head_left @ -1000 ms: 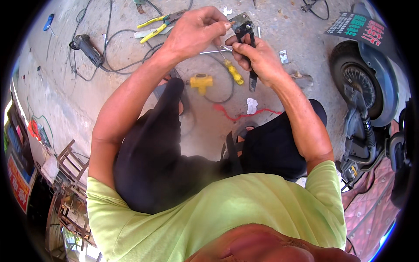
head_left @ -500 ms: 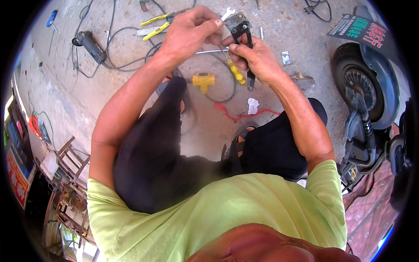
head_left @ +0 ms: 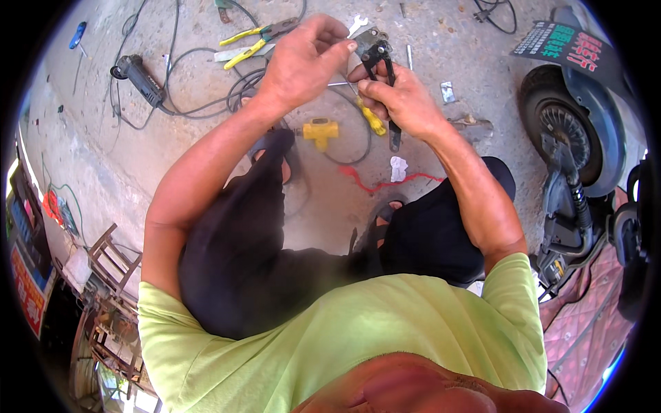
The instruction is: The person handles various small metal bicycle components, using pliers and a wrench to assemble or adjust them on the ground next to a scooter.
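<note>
Gripping black-handled pliers (head_left: 383, 65), the right hand (head_left: 403, 103) is closed around the handles, the tool's head up against a small grey metal piece (head_left: 367, 38); the left hand (head_left: 303, 58) is pinched shut on a thin wire or rod (head_left: 344, 82) just beside the pliers' head, though what exactly the fingertips hold is too small to tell; both hands meet above the concrete floor (head_left: 441, 41); below them lie a yellow plug-like fitting (head_left: 321, 131), yellow-handled pliers (head_left: 256, 38), an angle grinder (head_left: 141, 77) with cable, and a red wire (head_left: 375, 182); a scooter wheel (head_left: 561, 127) stands to the right.
</note>
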`<act>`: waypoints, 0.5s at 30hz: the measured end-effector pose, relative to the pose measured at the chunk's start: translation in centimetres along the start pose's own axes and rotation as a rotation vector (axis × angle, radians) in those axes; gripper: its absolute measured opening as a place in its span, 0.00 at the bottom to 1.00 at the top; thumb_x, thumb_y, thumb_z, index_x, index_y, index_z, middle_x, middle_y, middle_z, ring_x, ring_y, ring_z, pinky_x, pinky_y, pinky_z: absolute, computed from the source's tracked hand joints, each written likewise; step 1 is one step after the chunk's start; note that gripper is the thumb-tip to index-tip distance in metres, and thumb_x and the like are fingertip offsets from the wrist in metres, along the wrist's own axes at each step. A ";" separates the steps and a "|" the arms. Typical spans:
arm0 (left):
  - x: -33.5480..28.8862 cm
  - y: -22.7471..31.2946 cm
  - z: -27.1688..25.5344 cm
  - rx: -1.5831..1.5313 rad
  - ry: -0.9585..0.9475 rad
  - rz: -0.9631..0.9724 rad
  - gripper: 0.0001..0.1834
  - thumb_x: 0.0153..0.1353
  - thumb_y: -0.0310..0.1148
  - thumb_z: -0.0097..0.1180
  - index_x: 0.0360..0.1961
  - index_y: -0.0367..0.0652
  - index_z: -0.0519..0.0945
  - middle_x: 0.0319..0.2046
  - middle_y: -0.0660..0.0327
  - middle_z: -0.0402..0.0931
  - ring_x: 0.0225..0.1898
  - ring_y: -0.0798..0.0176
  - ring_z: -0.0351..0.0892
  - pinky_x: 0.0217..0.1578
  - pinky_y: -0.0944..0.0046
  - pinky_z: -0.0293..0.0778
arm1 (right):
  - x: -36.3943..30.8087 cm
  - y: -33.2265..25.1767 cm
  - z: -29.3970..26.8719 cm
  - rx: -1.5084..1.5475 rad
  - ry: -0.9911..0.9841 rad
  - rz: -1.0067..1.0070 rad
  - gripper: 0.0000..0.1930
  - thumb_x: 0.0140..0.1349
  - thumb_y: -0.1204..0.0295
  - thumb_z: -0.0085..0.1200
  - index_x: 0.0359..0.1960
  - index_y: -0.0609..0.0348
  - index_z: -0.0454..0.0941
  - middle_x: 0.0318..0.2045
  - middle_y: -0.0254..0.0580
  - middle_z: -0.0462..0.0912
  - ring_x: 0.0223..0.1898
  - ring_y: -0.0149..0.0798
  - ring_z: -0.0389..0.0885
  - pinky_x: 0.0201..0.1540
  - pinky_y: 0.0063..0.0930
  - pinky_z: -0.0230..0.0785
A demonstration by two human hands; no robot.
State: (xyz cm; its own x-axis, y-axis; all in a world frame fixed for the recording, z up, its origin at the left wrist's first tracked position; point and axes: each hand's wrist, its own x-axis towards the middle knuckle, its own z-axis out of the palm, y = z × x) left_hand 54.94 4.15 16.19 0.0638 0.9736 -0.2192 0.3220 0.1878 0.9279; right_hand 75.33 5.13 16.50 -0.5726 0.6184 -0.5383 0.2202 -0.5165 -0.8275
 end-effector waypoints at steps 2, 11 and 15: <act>0.2 0.4 -0.5 -0.118 -0.074 -0.043 0.14 0.67 0.35 0.60 0.48 0.37 0.82 0.35 0.57 0.85 0.36 0.67 0.84 0.41 0.65 0.77 | -0.2 -0.3 0.1 0.014 -0.011 -0.001 0.11 0.69 0.70 0.51 0.47 0.63 0.77 0.24 0.29 0.72 0.21 0.24 0.67 0.25 0.21 0.60; 1.4 -0.7 -1.6 -0.293 -0.220 -0.114 0.17 0.68 0.35 0.61 0.54 0.38 0.81 0.39 0.60 0.84 0.40 0.67 0.80 0.46 0.65 0.76 | -0.1 -0.6 -0.1 0.132 -0.038 0.073 0.14 0.70 0.65 0.48 0.48 0.62 0.77 0.23 0.29 0.72 0.21 0.24 0.66 0.24 0.23 0.58; 1.6 -0.4 -1.6 -0.414 -0.290 -0.161 0.17 0.68 0.34 0.61 0.54 0.36 0.80 0.39 0.58 0.84 0.41 0.66 0.81 0.48 0.64 0.77 | -0.5 -0.3 -0.1 0.100 -0.067 -0.003 0.12 0.73 0.66 0.48 0.47 0.62 0.77 0.22 0.30 0.70 0.18 0.23 0.64 0.22 0.20 0.56</act>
State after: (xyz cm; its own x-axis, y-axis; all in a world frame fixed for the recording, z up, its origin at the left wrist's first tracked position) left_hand 53.37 5.82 15.94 0.3217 0.8634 -0.3887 -0.0467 0.4245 0.9042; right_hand 75.60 5.04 17.00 -0.6253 0.5808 -0.5212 0.1404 -0.5732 -0.8073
